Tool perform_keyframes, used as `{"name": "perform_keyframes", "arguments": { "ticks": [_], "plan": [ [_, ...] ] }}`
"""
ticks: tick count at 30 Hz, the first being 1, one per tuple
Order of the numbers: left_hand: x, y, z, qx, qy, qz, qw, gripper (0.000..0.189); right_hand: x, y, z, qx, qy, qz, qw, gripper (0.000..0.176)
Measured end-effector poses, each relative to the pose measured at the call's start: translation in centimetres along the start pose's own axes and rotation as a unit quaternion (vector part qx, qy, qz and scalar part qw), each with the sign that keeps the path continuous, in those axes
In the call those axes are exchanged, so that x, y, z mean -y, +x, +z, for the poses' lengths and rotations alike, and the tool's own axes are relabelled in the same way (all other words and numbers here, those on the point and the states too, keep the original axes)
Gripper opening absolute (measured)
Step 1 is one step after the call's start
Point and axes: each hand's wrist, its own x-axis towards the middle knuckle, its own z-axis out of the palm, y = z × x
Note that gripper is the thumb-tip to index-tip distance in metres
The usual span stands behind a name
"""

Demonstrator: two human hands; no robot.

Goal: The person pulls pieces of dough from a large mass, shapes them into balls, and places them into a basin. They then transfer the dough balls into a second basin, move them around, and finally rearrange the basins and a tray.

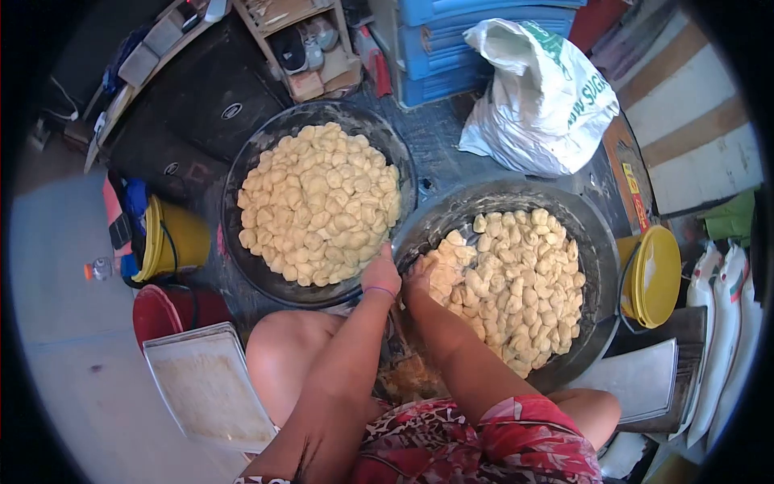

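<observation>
My left hand (381, 273) is closed at the lower right rim of the left black basin (235, 254), its thumb pointing up. Pale rounded dough pieces (318, 202) are heaped inside that basin. In the right basin (597, 250), more dough pieces (524, 282) spread over the bottom. My right hand (418, 278) reaches over this basin's left edge, fingers extended against the inner wall beside the nearest dough. The two basins stand side by side, their rims meeting close to my hands.
A yellow bucket (171, 238), a red bucket (181, 313) and flat metal trays (208, 383) are on the left. At right stand another yellow bucket (657, 276), more trays (633, 379) and filled sacks (717, 331). A white sack (544, 105) and blue drawers (443, 60) are behind.
</observation>
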Motion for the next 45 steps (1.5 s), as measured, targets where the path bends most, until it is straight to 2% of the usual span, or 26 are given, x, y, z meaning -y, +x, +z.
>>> {"name": "perform_keyframes", "arguments": {
  "ticks": [2, 6, 8, 9, 11, 12, 13, 15, 17, 19, 20, 22, 23, 24, 25, 26, 28, 30, 32, 34, 38, 40, 41, 43, 44, 45],
  "plan": [
    [0.0, -0.2, 0.0, 0.0, -0.001, -0.001, 1.0, 0.055, 0.5, 1.2, 0.5, 0.023, 0.047, 0.043, 0.998, 0.048],
    [0.1, 0.0, -0.2, 0.013, -0.025, 0.004, 1.0, 0.055, 0.9, 2.9, 2.1, 0.008, 0.009, 0.06, 0.998, 0.044],
    [-0.1, -0.1, -0.7, 0.023, -0.025, -0.006, 0.999, 0.056, 0.3, 3.5, 3.8, -0.062, 0.06, 0.054, 0.995, 0.036],
    [-0.2, -0.2, -0.8, 0.032, -0.023, -0.013, 0.999, 0.056, -0.3, 3.1, 4.0, -0.059, 0.056, 0.053, 0.995, 0.036],
    [-0.1, -0.1, -0.8, 0.03, -0.031, -0.012, 0.999, 0.056, -2.2, 1.5, 3.5, -0.163, 0.187, 0.037, 0.968, 0.032],
    [-0.2, 0.0, -0.7, 0.026, -0.035, -0.01, 0.999, 0.057, -3.7, 0.3, 3.3, -0.16, 0.179, 0.037, 0.97, 0.032],
    [-0.3, 0.0, -0.9, 0.027, -0.043, -0.011, 0.999, 0.057, -5.6, -1.1, 3.2, -0.211, 0.305, -0.005, 0.929, 0.037],
    [-0.3, -0.3, -1.3, 0.026, -0.054, -0.017, 0.998, 0.061, -8.8, -2.4, 4.9, -0.302, 0.504, -0.081, 0.805, 0.051],
    [-0.5, -0.3, -1.6, 0.037, -0.043, -0.021, 0.998, 0.065, -10.8, -4.9, 6.3, -0.253, 0.719, 0.031, 0.646, 0.041],
    [-0.6, 0.0, -1.8, 0.046, -0.03, -0.025, 0.998, 0.069, -12.8, -5.3, 9.5, -0.291, 0.822, 0.112, 0.477, 0.042],
    [-0.4, 0.1, -1.6, 0.036, -0.035, -0.021, 0.999, 0.072, -13.4, -5.2, 10.6, -0.289, 0.82, 0.113, 0.481, 0.042],
    [-0.2, 0.1, -1.1, 0.03, -0.041, -0.017, 0.999, 0.075, -13.7, -6.3, 10.5, -0.368, 0.814, 0.157, 0.422, 0.045],
    [-0.2, 0.2, -1.0, 0.028, -0.037, -0.013, 0.999, 0.075, -14.2, -6.8, 10.4, -0.313, 0.776, 0.201, 0.509, 0.055],
    [-0.1, 0.2, -0.9, 0.024, -0.031, -0.008, 0.999, 0.075, -13.7, -7.1, 8.9, -0.312, 0.777, 0.202, 0.508, 0.055],
    [-0.1, 0.2, -1.0, 0.026, -0.03, -0.006, 0.999, 0.075, -12.9, -7.1, 7.5, -0.381, 0.582, 0.234, 0.68, 0.055],
    [-0.1, 0.1, -1.0, 0.033, -0.033, -0.011, 0.999, 0.075, -12.0, -7.1, 6.2, -0.421, 0.343, 0.249, 0.802, 0.054],
    [-0.1, 0.4, -0.9, 0.04, -0.036, -0.012, 0.998, 0.074, -9.3, -6.9, 2.8, -0.432, 0.312, 0.195, 0.823, 0.044],
    [0.1, 0.9, -0.3, 0.043, -0.044, -0.028, 0.998, 0.067, -5.9, -2.9, 3.5, -0.332, 0.348, 0.04, 0.876, 0.023],
    [0.0, 0.9, -0.5, 0.051, -0.036, -0.029, 0.998, 0.063, -0.4, -3.0, 1.4, -0.158, 0.318, 0.064, 0.933, 0.024],
    [-0.3, 0.6, -1.0, 0.058, -0.026, -0.031, 0.998, 0.059, 3.3, -1.8, 4.4, -0.248, 0.128, 0.001, 0.96, 0.029],
    [-0.1, 0.4, -1.1, 0.046, -0.034, -0.023, 0.998, 0.055, 4.2, -2.2, 4.3, -0.231, 0.126, 0.028, 0.964, 0.032],
    [0.0, 0.3, -0.6, 0.037, -0.048, -0.018, 0.998, 0.055, 2.9, -2.1, 3.1, -0.126, 0.197, 0.018, 0.972, 0.034],
    [0.1, 0.5, -0.6, 0.041, -0.047, -0.018, 0.998, 0.054, 2.5, -1.8, 3.1, -0.125, 0.197, 0.02, 0.972, 0.034],
    [0.0, 0.7, -0.8, 0.046, -0.046, -0.016, 0.998, 0.054, 1.7, -1.8, 2.6, -0.001, 0.327, -0.063, 0.943, 0.037],
    [0.0, 0.6, -0.9, 0.053, -0.037, -0.022, 0.998, 0.054, 0.9, -2.5, 2.9, 0.0, 0.327, -0.062, 0.943, 0.037],
    [-0.1, 0.6, -1.0, 0.059, -0.03, -0.029, 0.997, 0.054, -0.8, -4.8, 1.8, -0.048, 0.402, -0.103, 0.908, 0.037]
  ]
}}
